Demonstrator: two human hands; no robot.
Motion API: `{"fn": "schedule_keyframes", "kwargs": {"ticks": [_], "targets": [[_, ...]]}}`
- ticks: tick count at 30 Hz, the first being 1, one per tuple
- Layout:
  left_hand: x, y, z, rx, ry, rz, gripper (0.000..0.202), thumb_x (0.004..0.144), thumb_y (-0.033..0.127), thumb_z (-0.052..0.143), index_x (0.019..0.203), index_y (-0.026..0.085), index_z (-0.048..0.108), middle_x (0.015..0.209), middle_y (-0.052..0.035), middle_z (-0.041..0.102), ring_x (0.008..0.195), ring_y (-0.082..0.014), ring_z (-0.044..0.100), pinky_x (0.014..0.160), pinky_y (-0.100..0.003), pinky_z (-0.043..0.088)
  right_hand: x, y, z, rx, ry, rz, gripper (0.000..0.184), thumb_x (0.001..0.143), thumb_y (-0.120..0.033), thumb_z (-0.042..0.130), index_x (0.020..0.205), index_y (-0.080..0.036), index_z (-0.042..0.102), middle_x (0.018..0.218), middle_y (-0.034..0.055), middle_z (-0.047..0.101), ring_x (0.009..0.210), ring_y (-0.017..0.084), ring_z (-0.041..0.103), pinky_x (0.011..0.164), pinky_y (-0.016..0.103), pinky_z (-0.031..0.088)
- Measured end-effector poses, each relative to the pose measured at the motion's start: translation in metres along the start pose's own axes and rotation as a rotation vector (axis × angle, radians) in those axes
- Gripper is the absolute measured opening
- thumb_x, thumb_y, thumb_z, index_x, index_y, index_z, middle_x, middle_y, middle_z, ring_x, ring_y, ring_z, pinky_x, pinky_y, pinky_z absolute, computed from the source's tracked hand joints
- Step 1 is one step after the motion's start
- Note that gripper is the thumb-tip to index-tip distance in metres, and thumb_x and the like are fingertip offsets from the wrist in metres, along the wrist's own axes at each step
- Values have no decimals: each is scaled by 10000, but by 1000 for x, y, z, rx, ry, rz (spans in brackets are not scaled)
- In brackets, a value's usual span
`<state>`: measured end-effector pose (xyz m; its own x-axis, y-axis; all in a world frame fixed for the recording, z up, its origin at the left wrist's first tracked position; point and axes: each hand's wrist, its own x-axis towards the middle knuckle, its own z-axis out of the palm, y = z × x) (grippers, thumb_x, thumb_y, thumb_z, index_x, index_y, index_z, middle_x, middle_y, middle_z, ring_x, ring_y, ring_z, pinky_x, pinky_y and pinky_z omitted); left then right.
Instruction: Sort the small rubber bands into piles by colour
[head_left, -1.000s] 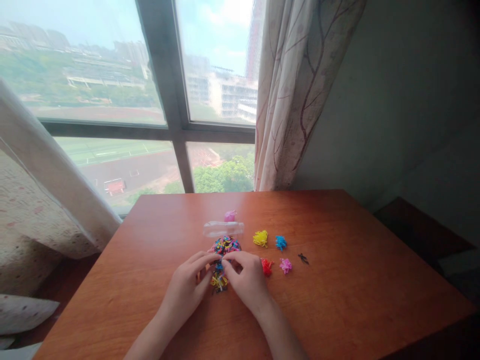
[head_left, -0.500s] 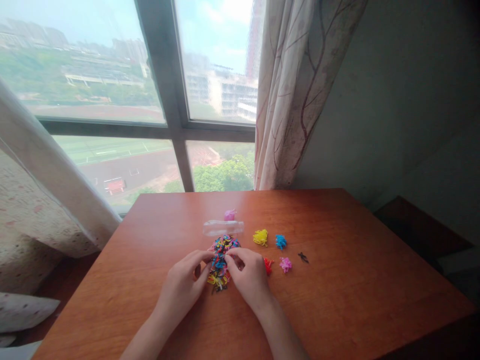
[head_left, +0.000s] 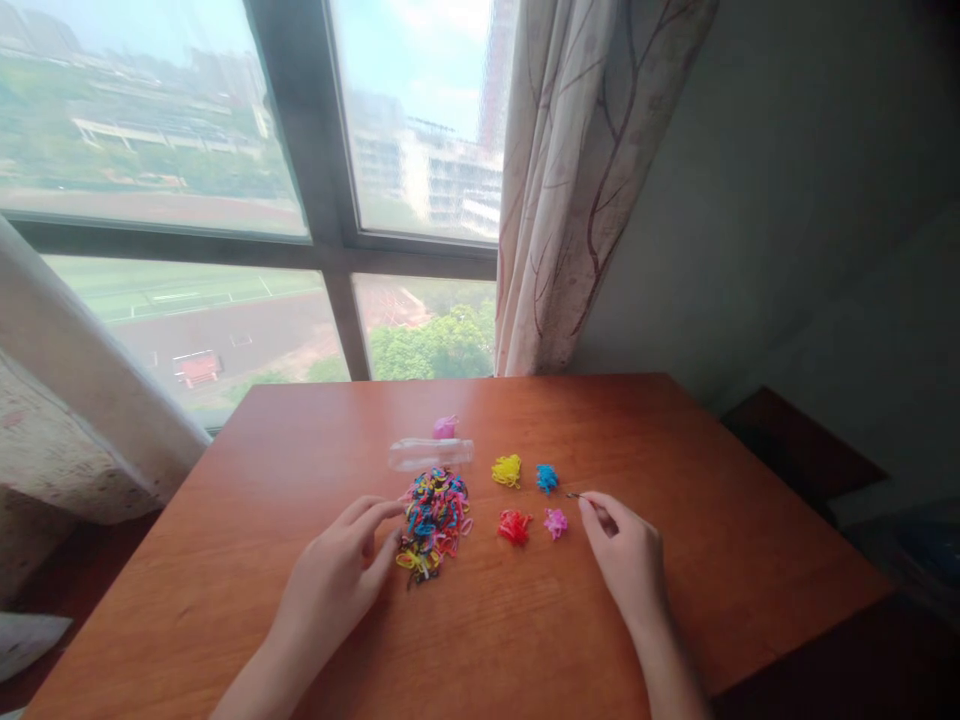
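Note:
A mixed heap of small coloured rubber bands (head_left: pixel 435 515) lies on the wooden table, with black, blue, yellow, red and pink among them. At its left edge rests my left hand (head_left: pixel 341 560), thumb and forefinger apart with nothing visible between them. My right hand (head_left: pixel 626 550) is out to the right, its thumb and forefinger pinching a dark rubber band (head_left: pixel 574 495). Just left of that hand sit sorted piles: yellow bands (head_left: pixel 507 471), blue bands (head_left: pixel 547 478), red bands (head_left: pixel 514 527) and pink bands (head_left: pixel 556 523). The small black pile seen earlier is hidden by my right hand.
Behind the heap lie a clear plastic tube or bag (head_left: pixel 431 454) and a small pink-purple item (head_left: pixel 445 427). The table (head_left: pixel 300 430) ends at a window with a patterned curtain (head_left: pixel 544 200) to its right.
My right hand has left the mixed heap and moved right past the sorted piles with a dark band. My left hand has drawn slightly left, its fingers apart. The view has shifted a little.

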<state>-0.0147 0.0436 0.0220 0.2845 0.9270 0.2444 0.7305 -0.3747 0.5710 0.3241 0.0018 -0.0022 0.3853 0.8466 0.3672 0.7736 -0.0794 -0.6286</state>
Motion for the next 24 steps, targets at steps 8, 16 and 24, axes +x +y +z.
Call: {"fn": "schedule_keyframes", "kwargs": {"ticks": [8,16,24], "targets": [[1,-4,4,5,-16,8,232,899,348,501,1009,257,685,881,13,698,548,-107,580,574,-208,459,-1,46,-10,-136,12,2,442,911,-540,469,861,-197,744,761,100,736,638,220,677,610,292,482],[1,-6,5,13,-37,4,214,913,347,500,1008,251,666,899,16,691,562,-107,578,594,-212,459,-11,41,-10,-222,-41,-51,352,924,-464,479,896,-219,731,698,50,699,609,198,654,588,276,441],[0,-3,5,-13,-59,-12,222,917,338,488,1029,253,660,932,13,692,574,-110,576,617,-220,462,-25,11,-7,-134,-31,-123,333,951,-426,482,904,-201,724,736,54,706,599,175,646,612,262,459]]}}
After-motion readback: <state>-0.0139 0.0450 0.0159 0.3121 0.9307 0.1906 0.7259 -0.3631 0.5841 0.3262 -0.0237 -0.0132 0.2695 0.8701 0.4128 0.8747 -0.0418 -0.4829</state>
